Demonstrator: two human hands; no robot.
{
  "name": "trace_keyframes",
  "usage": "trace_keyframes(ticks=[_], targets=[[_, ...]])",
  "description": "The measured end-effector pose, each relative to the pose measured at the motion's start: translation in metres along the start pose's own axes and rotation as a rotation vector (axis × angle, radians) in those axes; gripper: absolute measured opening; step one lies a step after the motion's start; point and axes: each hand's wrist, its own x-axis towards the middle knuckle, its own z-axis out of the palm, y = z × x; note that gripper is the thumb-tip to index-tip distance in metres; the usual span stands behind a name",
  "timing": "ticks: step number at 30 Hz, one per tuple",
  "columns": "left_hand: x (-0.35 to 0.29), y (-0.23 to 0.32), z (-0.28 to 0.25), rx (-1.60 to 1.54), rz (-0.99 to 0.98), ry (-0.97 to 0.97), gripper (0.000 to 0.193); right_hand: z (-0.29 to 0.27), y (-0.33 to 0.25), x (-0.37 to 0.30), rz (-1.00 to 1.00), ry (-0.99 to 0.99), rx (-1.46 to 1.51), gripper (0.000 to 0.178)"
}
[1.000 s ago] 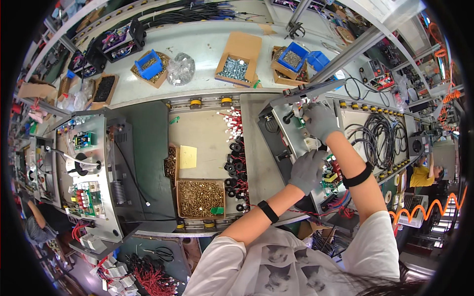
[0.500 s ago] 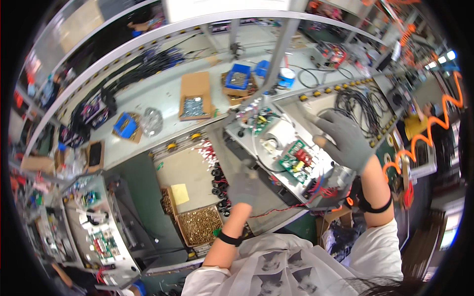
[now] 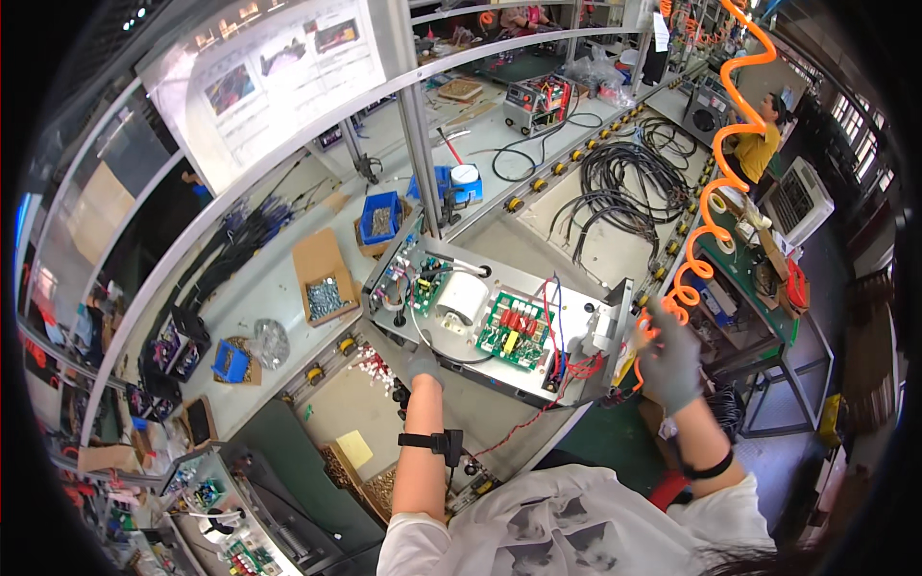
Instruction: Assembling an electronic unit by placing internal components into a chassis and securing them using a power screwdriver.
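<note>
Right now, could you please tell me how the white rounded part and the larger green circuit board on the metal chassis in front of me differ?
Colour: the white rounded part is mostly plain white; the larger green circuit board carries red blocks and a yellow block.
Shape: the white part is bulky and curved; the board is a flat, four-sided base.
Both sit on the same metal chassis.

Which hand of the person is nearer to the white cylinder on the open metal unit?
Left. The left hand is at the near edge of the metal unit, close to the white cylinder; the right hand is beyond the unit's right end.
</note>
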Motion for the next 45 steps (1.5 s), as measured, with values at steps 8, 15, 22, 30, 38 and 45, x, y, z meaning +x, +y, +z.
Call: trace_keyframes(ticks=[8, 15, 22, 30, 38, 45], targets=[[0.028, -0.015, -0.011, 0.095, 0.598, 0.059, 0.074, 0.060, 0.010, -0.029, 0.130, -0.161, 0.431, 0.087], [-0.049, -0.017, -0.031, 0.229, -0.009, 0.013, 0.041, 0.050, 0.045, 0.036, 0.074, -0.363, 0.711, 0.069], [-0.169, 0.046, 0.002, 1.196, 0.583, -0.216, 0.042, 0.071, 0.078, 0.060, 0.033, -0.315, 0.556, 0.064], [-0.158, 0.039, 0.159, 1.195, 0.570, -0.260, 0.074, 0.083, 0.085, 0.057, -0.090, -0.186, 0.534, 0.064], [-0.184, 0.010, 0.109, 0.096, 0.188, -0.350, 0.057, 0.066, 0.086, 0.051, -0.021, -0.344, 0.663, 0.076], [-0.171, -0.080, -0.007, -0.710, -0.245, -0.501, 0.013, 0.049, 0.133, -0.084, -0.324, -0.313, 0.519, 0.022]])
